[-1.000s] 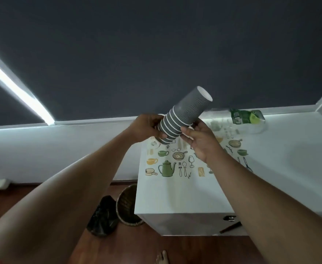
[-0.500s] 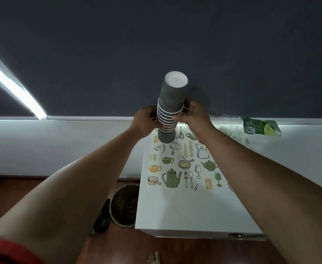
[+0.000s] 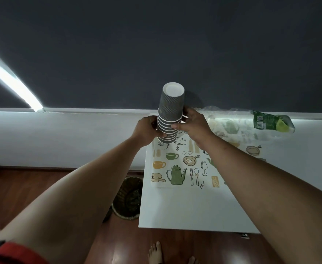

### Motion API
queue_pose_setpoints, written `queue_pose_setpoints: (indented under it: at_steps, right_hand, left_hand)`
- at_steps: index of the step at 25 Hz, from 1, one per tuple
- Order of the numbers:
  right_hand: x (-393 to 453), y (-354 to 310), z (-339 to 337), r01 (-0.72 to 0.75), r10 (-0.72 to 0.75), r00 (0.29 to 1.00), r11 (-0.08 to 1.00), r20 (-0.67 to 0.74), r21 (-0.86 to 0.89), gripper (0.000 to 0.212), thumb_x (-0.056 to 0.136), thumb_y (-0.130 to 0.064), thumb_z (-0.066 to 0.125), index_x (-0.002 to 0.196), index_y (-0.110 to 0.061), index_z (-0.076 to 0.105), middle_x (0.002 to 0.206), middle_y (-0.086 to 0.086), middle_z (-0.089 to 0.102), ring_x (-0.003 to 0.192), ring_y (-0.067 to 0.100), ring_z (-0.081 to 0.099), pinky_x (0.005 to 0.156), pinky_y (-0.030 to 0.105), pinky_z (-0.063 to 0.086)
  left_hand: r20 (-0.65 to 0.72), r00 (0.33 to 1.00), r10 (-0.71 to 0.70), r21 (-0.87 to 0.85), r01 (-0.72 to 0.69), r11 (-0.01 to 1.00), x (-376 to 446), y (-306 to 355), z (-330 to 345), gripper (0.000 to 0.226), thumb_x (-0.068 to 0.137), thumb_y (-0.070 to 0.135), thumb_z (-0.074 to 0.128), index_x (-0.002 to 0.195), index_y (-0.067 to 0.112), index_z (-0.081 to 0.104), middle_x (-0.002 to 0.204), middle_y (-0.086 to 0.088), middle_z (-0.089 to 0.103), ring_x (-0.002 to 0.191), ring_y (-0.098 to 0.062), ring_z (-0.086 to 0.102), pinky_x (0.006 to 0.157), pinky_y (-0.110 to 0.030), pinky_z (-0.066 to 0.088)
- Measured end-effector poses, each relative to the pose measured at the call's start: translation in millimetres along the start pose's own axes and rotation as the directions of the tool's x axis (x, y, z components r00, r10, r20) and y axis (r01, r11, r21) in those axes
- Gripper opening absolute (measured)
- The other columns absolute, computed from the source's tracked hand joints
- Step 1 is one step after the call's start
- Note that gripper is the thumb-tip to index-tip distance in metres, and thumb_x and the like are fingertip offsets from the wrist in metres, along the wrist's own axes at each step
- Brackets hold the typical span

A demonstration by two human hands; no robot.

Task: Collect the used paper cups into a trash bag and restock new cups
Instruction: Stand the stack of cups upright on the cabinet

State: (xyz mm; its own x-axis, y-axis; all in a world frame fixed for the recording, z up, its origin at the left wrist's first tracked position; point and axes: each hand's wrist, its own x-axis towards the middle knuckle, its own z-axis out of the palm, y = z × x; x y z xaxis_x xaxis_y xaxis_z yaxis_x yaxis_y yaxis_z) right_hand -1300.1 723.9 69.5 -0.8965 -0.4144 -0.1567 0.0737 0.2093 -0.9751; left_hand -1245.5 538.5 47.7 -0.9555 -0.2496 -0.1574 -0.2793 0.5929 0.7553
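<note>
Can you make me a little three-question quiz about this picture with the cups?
1. True or false: the stack of grey ribbed paper cups stands mouth-down.
2. Which hands grip it? A) left hand only B) right hand only C) both
3. Fill in: the round woven wicker basket sits on the wooden ____, beside the white table.

Key: 1 true; 2 C; 3 floor.

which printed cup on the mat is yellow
The yellow cup at the mat's left edge, left of the teapot; the green cup sits higher.
</note>
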Motion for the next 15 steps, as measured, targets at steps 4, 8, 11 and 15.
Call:
queue_pose_setpoints:
  at_steps: [4, 8, 11, 15]
  right_hand:
    - [-7, 4, 10, -0.016, 0.016, 1.0, 1.0, -0.004, -0.014, 0.072, 0.073, 0.001, 0.08, 0.138, -0.018, 0.052, 0.129, -0.006, 0.063, 0.119, 0.01, 0.058, 0.105, 0.037, 0.047]
    - [-15, 7, 13, -0.012, 0.011, 0.997, 1.0, -0.073, -0.008, 0.062, 0.076, -0.003, 0.079, 0.133, -0.017, 0.057, 0.128, -0.003, 0.064, 0.115, 0.011, 0.061, 0.099, 0.032, 0.049]
    - [-27, 14, 8, -0.062, 0.066, 0.992, 0.997, -0.106, 0.046, 0.059, 0.075, -0.001, 0.079, 0.13, -0.012, 0.059, 0.126, 0.004, 0.065, 0.108, 0.015, 0.066, 0.095, 0.034, 0.052]
    - [-57, 30, -15, -0.101, 0.114, 0.981, 0.991, -0.157, 0.09, 0.053, 0.076, 0.003, 0.076, 0.124, -0.012, 0.061, 0.117, 0.002, 0.069, 0.104, 0.012, 0.068, 0.091, 0.029, 0.054]
  left_hand:
    - [-0.008, 0.999, -0.037, -0.045, 0.036, 0.998, -6, -9, 7, 0.047, 0.065, 0.01, 0.086, 0.109, 0.013, 0.069, 0.102, -0.002, 0.076, 0.093, -0.021, 0.07, 0.087, -0.038, 0.056]
    - [0.001, 0.998, -0.056, -0.035, 0.056, 0.998, -10, -11, 12, 0.058, 0.072, 0.014, 0.084, 0.125, 0.01, 0.062, 0.122, -0.003, 0.071, 0.112, -0.02, 0.065, 0.092, -0.03, 0.049]
    - [-0.026, 0.993, -0.114, 0.052, 0.115, 0.992, -19, -11, 14, 0.069, 0.077, 0.023, 0.082, 0.138, 0.009, 0.055, 0.135, -0.007, 0.063, 0.123, -0.023, 0.059, 0.098, -0.031, 0.045]
    - [-0.163, 0.954, -0.25, -0.131, 0.23, 0.964, -50, -12, 23, 0.039, 0.091, 0.013, 0.063, 0.13, 0.007, 0.063, 0.127, -0.01, 0.067, 0.114, -0.026, 0.063, 0.096, -0.031, 0.048]
